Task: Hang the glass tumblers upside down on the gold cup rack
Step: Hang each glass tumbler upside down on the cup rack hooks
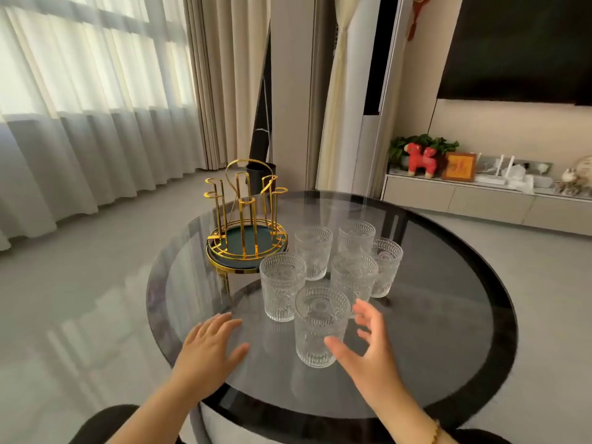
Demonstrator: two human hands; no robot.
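Several embossed glass tumblers stand upright, close together, on a round dark glass table (448,315). The nearest tumbler (320,328) sits at the front of the group. My right hand (368,350) is open just to its right, with the thumb by its lower side and the fingers spread; whether it touches the glass is unclear. My left hand (208,350) lies flat and open on the table to the left of the tumblers. The gold cup rack (245,219), with a dark green base tray and bare pegs, stands at the table's far left.
The table's black rim (506,341) curves round the right side. Beyond it are a low TV cabinet (480,197) with ornaments, a wall TV (519,46), and long curtains (96,123) on the left over a pale floor.
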